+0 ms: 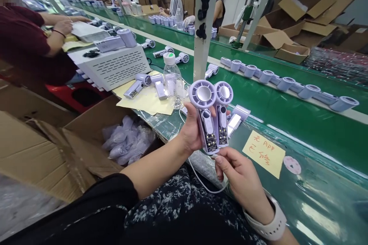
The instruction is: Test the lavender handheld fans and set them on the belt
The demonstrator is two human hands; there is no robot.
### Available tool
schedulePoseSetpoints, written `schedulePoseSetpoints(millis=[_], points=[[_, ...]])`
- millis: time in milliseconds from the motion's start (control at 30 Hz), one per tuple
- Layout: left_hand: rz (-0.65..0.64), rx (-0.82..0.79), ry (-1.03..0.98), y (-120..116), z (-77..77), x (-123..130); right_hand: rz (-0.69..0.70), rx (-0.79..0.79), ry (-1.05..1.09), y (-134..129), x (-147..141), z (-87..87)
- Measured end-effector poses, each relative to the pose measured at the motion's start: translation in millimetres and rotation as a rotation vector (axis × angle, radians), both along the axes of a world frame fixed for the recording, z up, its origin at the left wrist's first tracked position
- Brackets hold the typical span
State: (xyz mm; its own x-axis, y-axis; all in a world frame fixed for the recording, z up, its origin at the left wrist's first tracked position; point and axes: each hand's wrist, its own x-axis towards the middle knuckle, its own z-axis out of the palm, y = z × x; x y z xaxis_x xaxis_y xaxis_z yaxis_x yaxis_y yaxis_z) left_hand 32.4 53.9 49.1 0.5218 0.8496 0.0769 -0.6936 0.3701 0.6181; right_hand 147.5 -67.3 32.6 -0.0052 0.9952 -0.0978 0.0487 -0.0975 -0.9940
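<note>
My left hand (191, 130) is wrapped round two lilac handheld fans, side by side with their round heads up. The nearer fan (203, 93) and the farther fan (224, 92) both have open handles that bare dark circuit boards. At the base of the nearer handle, my right hand (240, 172) pinches the end of a white cable (208, 191). Fingers hide most of the plug, so I cannot tell whether it is fully seated. The cable loops down below the fans. Behind my left fingers another lilac fan (238, 118) lies on the bench.
A handwritten yellow note (264, 153) lies right of my hands. A clear bottle (174, 84) stands behind, near a white slotted metal box (120, 67). Fans line the green conveyor (253, 92). A post (202, 46) rises ahead. A carton (86, 134) holds bagged parts. People sit along the line.
</note>
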Motion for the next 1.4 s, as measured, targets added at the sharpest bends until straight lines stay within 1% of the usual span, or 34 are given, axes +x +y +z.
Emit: schedulePoseSetpoints(millis=[67, 167, 300, 367, 467, 533, 700, 800, 867, 967, 1033, 1067, 1133, 1233, 1300, 1333, 1400], points=[[0.021, 0.022, -0.022, -1.1, 1.4, 4.3, -0.041, 0.066, 0.107, -2.6, -7.7, -1.1], [0.047, 0.073, -0.039, -3.1, 0.8, 7.1, -0.094, 0.09, 0.249, -7.6, -22.4, -5.0], [0.142, 0.118, -0.015, -5.4, -3.3, 8.0, -0.151, 0.087, 0.253, -8.4, -32.3, -8.1], [0.157, 0.112, 0.002, -6.0, -4.5, 7.9, -0.141, 0.108, 0.187, -6.4, -28.9, -6.4], [0.099, 0.033, -0.045, -8.1, -4.5, 7.5, -0.085, 0.212, -0.057, -5.3, -18.3, -1.7], [0.058, -0.037, -0.085, -10.2, -4.0, 7.4, -0.08, 0.286, -0.183, -6.8, -12.7, 0.2], [0.032, -0.119, -0.101, -11.1, -0.8, 6.5, -0.134, 0.394, -0.221, -10.4, -11.9, -2.9], [0.027, -0.098, -0.108, -10.3, 1.0, 4.7, -0.204, 0.313, -0.176, -10.0, -15.2, -6.3], [0.029, -0.031, -0.107, -11.6, 0.4, 3.8, -0.25, 0.227, -0.065, -10.0, -18.9, -8.5], [0.045, 0.104, -0.091, -15.6, -3.7, 3.6, -0.315, 0.15, 0.156, -10.0, -27.4, -12.0], [0.05, 0.156, -0.068, -17.8, -7.7, 4.0, -0.329, 0.118, 0.254, -9.4, -32.0, -14.3], [0.05, 0.16, -0.048, -18.4, -9.7, 4.2, -0.32, 0.109, 0.269, -9.1, -32.9, -15.4], [0.055, 0.15, -0.013, -17.9, -12.2, 4.2, -0.293, 0.108, 0.216, -8.9, -30.2, -16.8], [0.048, 0.127, 0.001, -13.6, -11.0, 2.0, -0.226, 0.165, 0.003, -10.7, -13.3, -16.7], [0.041, 0.108, -0.009, -10.6, -7.1, -1.6, -0.227, 0.239, -0.16, -11.9, 3.5, -15.1], [0.036, 0.101, -0.004, -10.0, -4.7, -4.1, -0.282, 0.276, -0.261, -11.9, 12.1, -14.0], [0.008, 0.083, 0.036, -11.4, -0.8, -10.1, -0.484, 0.323, -0.479, -10.9, 26.6, -11.8]])
